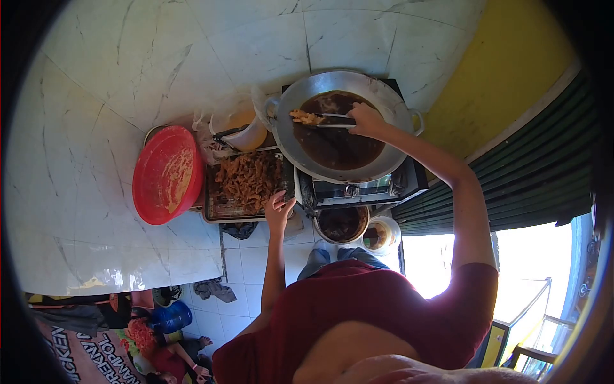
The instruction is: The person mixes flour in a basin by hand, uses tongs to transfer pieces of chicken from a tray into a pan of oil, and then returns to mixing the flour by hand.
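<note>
My right hand [366, 121] is closed round metal tongs [336, 125], held over a wide wok [300, 157] of dark oil. At the tongs' tips is a golden-brown fried piece [306, 117], above the left part of the oil. My left hand [279, 208] rests at the near right corner of a tray [216, 214], fingers apart and holding nothing I can see. Brown fried pieces [246, 179] are heaped on that tray, left of the wok.
A red basin [167, 176] smeared with batter leans left of the tray. Behind the tray stands a tub [248, 134] of yellowish content. The wok sits on a stove [377, 189]; below are a dark pot [343, 225] and a white bucket [382, 234]. Another person [173, 361] is at lower left.
</note>
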Action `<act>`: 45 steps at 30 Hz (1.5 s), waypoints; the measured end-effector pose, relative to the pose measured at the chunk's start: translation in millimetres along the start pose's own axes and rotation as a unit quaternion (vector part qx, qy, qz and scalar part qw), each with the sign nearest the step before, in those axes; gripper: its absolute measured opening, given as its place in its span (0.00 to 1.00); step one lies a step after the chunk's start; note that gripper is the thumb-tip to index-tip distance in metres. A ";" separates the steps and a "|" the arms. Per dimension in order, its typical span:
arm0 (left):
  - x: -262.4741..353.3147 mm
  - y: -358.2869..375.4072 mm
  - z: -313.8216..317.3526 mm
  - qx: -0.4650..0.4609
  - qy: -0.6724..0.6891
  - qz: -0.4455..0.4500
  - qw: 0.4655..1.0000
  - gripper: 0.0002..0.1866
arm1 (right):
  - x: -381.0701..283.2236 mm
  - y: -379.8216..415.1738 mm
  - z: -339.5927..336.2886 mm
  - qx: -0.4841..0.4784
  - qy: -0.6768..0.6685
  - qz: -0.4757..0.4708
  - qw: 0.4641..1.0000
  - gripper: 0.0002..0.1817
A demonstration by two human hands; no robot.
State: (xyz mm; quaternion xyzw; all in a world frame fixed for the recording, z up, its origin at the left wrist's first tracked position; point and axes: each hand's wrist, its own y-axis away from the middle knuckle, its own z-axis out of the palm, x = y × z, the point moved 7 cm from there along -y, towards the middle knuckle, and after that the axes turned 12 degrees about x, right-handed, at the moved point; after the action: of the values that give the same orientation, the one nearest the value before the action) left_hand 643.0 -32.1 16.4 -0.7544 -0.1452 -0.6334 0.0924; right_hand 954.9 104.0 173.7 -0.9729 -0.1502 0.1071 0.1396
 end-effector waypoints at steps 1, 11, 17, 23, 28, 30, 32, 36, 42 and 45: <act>-1.4 -0.9 0.3 -0.002 0.001 0.003 1.000 0.25 | -3.5 5.5 -2.9 -0.010 -0.004 -0.003 1.000 0.22; -3.0 -5.1 2.0 -0.007 0.031 0.034 0.999 0.24 | -10.8 66.5 -35.2 -0.079 0.006 0.008 0.997 0.23; 0.0 -3.4 2.0 -0.006 0.034 0.019 0.999 0.23 | -0.6 85.9 -57.5 -0.102 0.051 0.032 0.993 0.22; 0.9 -2.7 2.3 -0.013 0.027 0.017 0.999 0.23 | 1.5 88.5 -74.3 -0.101 0.097 0.052 0.989 0.30; -1.9 -2.9 2.0 -0.003 0.020 0.027 0.999 0.24 | -9.1 90.0 -85.5 -0.073 0.085 0.029 0.993 0.25; -2.1 -3.3 1.9 -0.003 0.024 0.025 0.999 0.24 | -12.0 90.5 -90.2 -0.074 0.080 0.029 0.994 0.24; -2.2 -3.1 2.2 -0.006 0.024 0.023 0.999 0.24 | -13.7 91.2 -95.9 -0.101 0.077 0.043 0.991 0.28; -2.0 -2.4 1.9 -0.004 -0.001 0.036 0.999 0.23 | -16.1 92.9 -107.6 -0.067 0.059 0.030 0.996 0.24; -3.4 2.4 1.0 0.009 -0.041 0.057 0.998 0.22 | -9.2 93.5 -111.9 -0.009 0.025 0.024 0.999 0.18; 8.8 11.1 0.1 0.022 -0.044 0.073 0.996 0.21 | -12.2 90.2 -116.8 -0.009 0.030 0.029 0.999 0.17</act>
State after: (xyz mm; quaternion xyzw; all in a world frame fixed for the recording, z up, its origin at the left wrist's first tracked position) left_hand 648.1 -41.6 25.5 -0.7877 -0.1076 -0.5881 0.1485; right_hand 996.4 -10.5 257.9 -0.9809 -0.1187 0.0807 0.1316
